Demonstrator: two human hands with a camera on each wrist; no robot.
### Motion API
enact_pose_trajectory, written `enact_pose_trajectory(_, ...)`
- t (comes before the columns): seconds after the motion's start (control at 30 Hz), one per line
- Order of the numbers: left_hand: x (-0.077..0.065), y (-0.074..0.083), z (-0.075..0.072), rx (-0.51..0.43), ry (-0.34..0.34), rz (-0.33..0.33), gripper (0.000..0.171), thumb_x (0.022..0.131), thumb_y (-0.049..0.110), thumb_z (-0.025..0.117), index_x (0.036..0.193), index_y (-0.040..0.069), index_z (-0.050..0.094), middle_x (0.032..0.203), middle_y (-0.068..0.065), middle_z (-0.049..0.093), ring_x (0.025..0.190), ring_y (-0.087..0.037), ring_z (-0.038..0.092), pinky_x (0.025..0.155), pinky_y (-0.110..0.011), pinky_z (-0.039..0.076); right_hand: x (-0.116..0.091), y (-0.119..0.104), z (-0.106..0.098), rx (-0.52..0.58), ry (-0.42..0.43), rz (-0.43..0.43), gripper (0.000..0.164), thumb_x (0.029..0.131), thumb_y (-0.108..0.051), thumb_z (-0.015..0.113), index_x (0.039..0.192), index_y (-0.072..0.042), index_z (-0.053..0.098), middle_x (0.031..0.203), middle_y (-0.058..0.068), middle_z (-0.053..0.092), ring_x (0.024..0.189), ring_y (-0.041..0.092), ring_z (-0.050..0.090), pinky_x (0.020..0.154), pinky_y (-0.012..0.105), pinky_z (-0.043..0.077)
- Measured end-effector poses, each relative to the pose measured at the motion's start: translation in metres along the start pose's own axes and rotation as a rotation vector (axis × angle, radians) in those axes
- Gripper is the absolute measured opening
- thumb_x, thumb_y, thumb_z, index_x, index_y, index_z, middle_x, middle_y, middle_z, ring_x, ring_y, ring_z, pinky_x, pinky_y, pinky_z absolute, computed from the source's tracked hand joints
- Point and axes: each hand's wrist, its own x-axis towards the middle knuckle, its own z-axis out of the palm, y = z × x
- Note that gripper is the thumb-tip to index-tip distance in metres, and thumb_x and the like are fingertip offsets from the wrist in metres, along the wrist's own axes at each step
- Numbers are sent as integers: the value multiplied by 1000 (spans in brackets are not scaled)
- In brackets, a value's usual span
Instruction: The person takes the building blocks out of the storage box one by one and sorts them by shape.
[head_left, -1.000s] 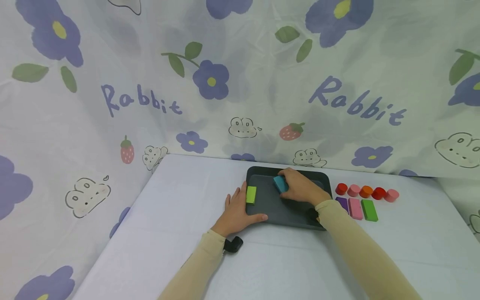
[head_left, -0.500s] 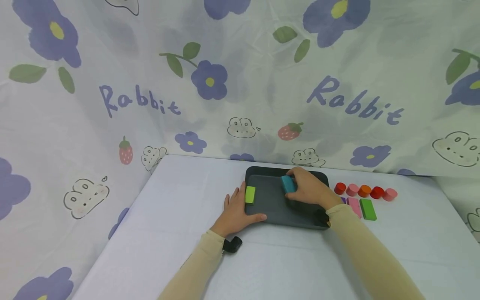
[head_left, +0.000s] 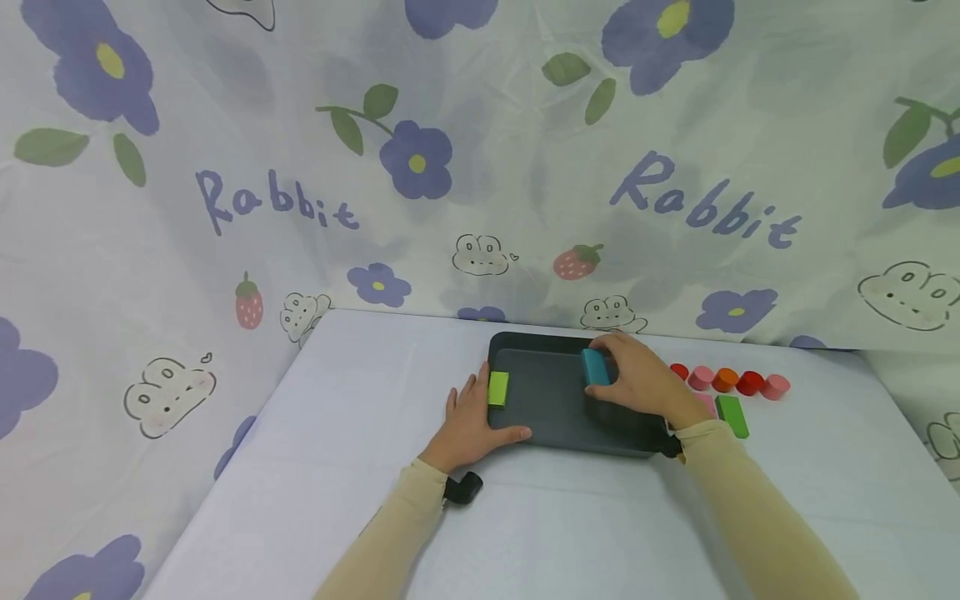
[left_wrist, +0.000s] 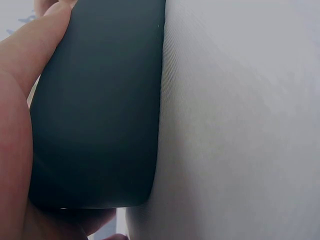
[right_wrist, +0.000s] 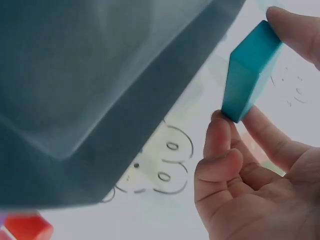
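My right hand [head_left: 645, 377] pinches a blue rectangular block [head_left: 596, 367] between thumb and fingertips, over the dark grey tray [head_left: 540, 425]. In the right wrist view the same block [right_wrist: 250, 75] spans the gap from thumb to fingers, seen beside the tray wall [right_wrist: 165, 95]. Against the tray's left side lies my left hand [head_left: 468, 425], fingers fairly straight along the edge and thumb by the front rim. The left wrist view has the tray's outer wall [left_wrist: 100, 110] close up, with the thumb alongside. A lime-green block [head_left: 498, 389] sits at the tray's left inner edge.
Right of the tray stands a row of small cylinders: red, pink, an orange one [head_left: 725, 380], red [head_left: 751, 383] and pink [head_left: 776, 387]. In front of them lie a green block [head_left: 732, 416] and a pink block [head_left: 707, 403], partly covered by my right wrist. A patterned curtain [head_left: 420, 242] hangs behind.
The right hand has carried the blue block rightward across the tray, and the block now stands less slanted. A purple block has become hidden behind the right arm. The left hand stays put.
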Motion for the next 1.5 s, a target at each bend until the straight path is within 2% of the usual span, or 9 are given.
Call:
enact_pose_trajectory(0.23,1,-1,-1,-1,5,4,125,63,83,53,149,12,-5,154,-5,14,141,-26,9,110,-52,0,-10,0,-15,-13,26,13,67,73,-38,76,126,-8,50,124,14,49,92,26,55,75,43,52)
enact_pose_trajectory(0.57,2,-2,-1,-1,6,7,125,63,82,53,149,12,-4,154,-5,14,141,-26,10,110,-52,1,-28,10,-19,-33,60,28,66,75,-38,75,128,-7,51,119,14,52,94,28,52,74,46,52)
enact_pose_trajectory(0.87,3,-3,1,7,5,8,125,63,83,52,149,13,-5,154,-4,13,141,-25,9,110,-51,0,-48,19,-24,-51,88,46,69,76,-40,74,131,-5,49,121,15,51,88,27,55,69,41,53)
enact_pose_trajectory(1.1,1,-1,1,17,-12,4,125,63,83,52,149,13,-6,155,-4,12,141,-25,9,110,-51,0,-66,30,-28,-34,110,67,70,77,-38,74,132,-3,47,127,19,47,94,32,54,73,48,52)
enact_pose_trajectory(1.37,0,-2,1,6,-1,7,127,62,83,53,149,11,-5,154,-5,14,141,-26,10,110,-51,-1,-86,46,-33,-26,145,99,71,79,-44,71,132,-3,48,125,18,49,102,34,50,79,55,47)
enact_pose_trajectory(1.5,0,-3,1,1,5,9,127,62,83,53,149,12,-5,154,-5,14,141,-26,10,110,-51,0,-96,52,-36,-8,154,113,70,79,-43,71,131,-3,48,121,17,50,99,35,52,77,55,47)
